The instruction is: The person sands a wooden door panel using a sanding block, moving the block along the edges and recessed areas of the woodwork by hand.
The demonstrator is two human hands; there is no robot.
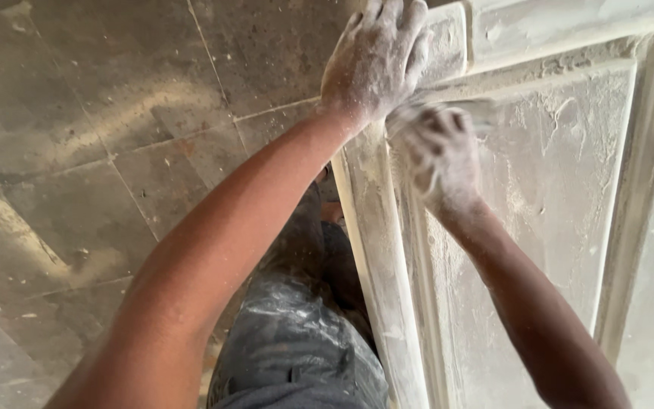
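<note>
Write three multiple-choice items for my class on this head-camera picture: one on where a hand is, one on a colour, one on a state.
1. Where does the left hand rest?
A. on the top corner of the panelled door
B. on the floor tiles
C. on the person's knee

2. What colour is the dust on both hands?
A. red
B. white
C. green

3. How is the right hand held?
A. flat and open
B. hanging free at the side
C. curled into a fist against the door's moulding

Answers:
1 A, the fingers lie over the door's corner.
2 B, a pale white powder coats hands and door.
3 C, the fingers are bent tight at the moulding; what they grip is blurred.
</note>
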